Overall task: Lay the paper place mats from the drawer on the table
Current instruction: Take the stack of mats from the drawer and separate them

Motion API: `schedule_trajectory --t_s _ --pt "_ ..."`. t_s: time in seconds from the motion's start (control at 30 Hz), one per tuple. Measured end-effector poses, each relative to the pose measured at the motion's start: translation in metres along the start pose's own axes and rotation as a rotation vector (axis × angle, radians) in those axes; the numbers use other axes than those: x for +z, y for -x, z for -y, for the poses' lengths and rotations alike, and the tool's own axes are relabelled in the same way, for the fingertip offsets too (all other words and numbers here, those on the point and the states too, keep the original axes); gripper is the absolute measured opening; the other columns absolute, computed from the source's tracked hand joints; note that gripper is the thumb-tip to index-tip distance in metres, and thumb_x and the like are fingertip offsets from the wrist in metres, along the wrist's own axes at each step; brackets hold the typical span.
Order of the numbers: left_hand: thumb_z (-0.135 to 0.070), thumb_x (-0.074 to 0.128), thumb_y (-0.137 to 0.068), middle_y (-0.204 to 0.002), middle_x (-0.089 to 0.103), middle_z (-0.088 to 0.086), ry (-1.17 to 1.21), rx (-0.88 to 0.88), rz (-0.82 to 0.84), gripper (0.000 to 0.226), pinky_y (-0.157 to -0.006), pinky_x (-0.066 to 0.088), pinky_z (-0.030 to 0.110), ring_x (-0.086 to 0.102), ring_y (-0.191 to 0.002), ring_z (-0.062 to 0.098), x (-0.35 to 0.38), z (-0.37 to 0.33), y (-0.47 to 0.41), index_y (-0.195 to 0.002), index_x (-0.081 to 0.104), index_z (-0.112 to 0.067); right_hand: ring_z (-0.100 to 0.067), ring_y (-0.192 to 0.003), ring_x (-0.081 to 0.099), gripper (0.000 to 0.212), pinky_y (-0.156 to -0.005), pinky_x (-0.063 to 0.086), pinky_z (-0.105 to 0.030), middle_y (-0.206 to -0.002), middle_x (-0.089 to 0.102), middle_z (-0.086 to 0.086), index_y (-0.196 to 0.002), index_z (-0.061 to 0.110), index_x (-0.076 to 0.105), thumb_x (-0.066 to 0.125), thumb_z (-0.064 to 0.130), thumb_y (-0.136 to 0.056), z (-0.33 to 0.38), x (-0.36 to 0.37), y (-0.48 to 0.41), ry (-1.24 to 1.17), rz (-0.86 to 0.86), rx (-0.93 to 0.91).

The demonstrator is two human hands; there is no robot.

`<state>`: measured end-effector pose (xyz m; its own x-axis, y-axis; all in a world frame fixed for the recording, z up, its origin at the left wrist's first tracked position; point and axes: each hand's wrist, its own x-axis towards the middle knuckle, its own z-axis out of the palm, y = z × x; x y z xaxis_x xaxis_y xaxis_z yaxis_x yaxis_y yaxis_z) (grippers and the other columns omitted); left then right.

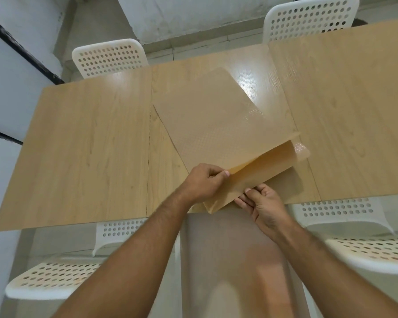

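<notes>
The left hand (202, 182) pinches the near corner of the upper place mat (216, 120) between thumb and curled fingers, holding it raised so the sheet slopes away beyond the knuckles. Just right of it, the right hand (265, 203) pinches the near edge of the lower place mat (262, 173), which fans out past its fingertips. Both sheets sit over the table (90, 145) ahead of the hands, with white perforated chairs (55, 276) outside each forearm

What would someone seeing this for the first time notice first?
The brown paper place mats held over the middle of the wooden table stand out first, parted at the near edge. The left hand pinches the top sheet and the right hand the lower one. White perforated chairs stand on both sides of the table.
</notes>
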<state>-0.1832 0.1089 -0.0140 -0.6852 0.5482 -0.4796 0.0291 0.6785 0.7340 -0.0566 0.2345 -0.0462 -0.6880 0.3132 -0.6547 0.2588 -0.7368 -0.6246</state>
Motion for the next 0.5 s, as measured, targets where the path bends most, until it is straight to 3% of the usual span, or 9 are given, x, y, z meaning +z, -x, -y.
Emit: schedule_trajectory --t_s 0.07,0.17,0.23,0.3,0.37,0.5 --pt "-0.039 0.056 -0.099 -0.095 0.074 -0.008 -0.022 -0.010 -0.079 0.029 -0.072 0.051 0.025 0.067 -0.087 0.010 0.003 0.001 -0.001 -0.104 0.078 -0.021 -0.013 -0.069 0.059 0.017 -0.067 0.059 -0.024 -0.080 0.062 -0.006 -0.097 0.008 0.061 0.048 -0.001 -0.101 -0.003 -0.001 0.000 0.100 -0.051 0.006" --pt "-0.033 0.060 -0.097 -0.096 0.074 -0.007 -0.080 0.003 -0.204 0.024 -0.075 0.053 0.023 0.065 -0.086 0.007 0.009 -0.001 0.000 -0.103 0.078 -0.018 -0.017 -0.072 0.072 0.012 -0.061 0.059 -0.026 -0.089 0.073 -0.010 -0.098 0.006 0.065 0.053 0.008 -0.100 -0.004 -0.002 0.005 0.277 -0.162 0.133" --pt "-0.029 0.066 -0.094 -0.095 0.074 -0.007 -0.109 0.005 -0.227 0.018 -0.073 0.050 0.017 0.064 -0.084 0.005 0.013 -0.004 0.002 -0.100 0.078 -0.018 -0.023 -0.071 0.073 0.016 -0.057 0.058 -0.029 -0.089 0.075 -0.013 -0.101 0.005 0.066 0.056 0.018 -0.099 -0.005 -0.003 0.011 0.352 -0.215 0.218" --pt "-0.026 0.070 -0.091 -0.092 0.075 -0.006 -0.174 0.028 -0.207 0.013 -0.076 0.053 0.021 0.066 -0.082 0.006 0.021 -0.005 0.005 -0.094 0.079 -0.018 -0.025 -0.068 0.072 0.026 -0.054 0.057 -0.030 -0.089 0.074 -0.013 -0.104 0.006 0.066 0.058 0.030 -0.098 -0.005 -0.004 0.020 0.374 -0.263 0.219" --pt "-0.025 0.072 -0.088 -0.090 0.077 -0.004 -0.238 0.069 -0.190 0.011 -0.080 0.055 0.024 0.068 -0.082 0.008 0.028 -0.007 0.013 -0.091 0.080 -0.018 -0.026 -0.076 0.073 0.037 -0.058 0.058 -0.033 -0.098 0.072 -0.012 -0.113 0.011 0.063 0.060 0.044 -0.096 -0.001 -0.005 0.025 0.288 -0.262 0.169" --pt "-0.031 0.071 -0.087 -0.090 0.074 -0.003 -0.343 0.234 -0.136 0.013 -0.080 0.053 0.031 0.065 -0.085 0.013 0.051 -0.006 0.032 -0.090 0.078 -0.020 -0.034 -0.110 0.069 0.063 -0.088 0.058 -0.052 -0.129 0.062 -0.014 -0.137 0.019 0.053 0.067 0.055 -0.087 0.017 -0.012 0.013 -0.096 -0.059 0.191"
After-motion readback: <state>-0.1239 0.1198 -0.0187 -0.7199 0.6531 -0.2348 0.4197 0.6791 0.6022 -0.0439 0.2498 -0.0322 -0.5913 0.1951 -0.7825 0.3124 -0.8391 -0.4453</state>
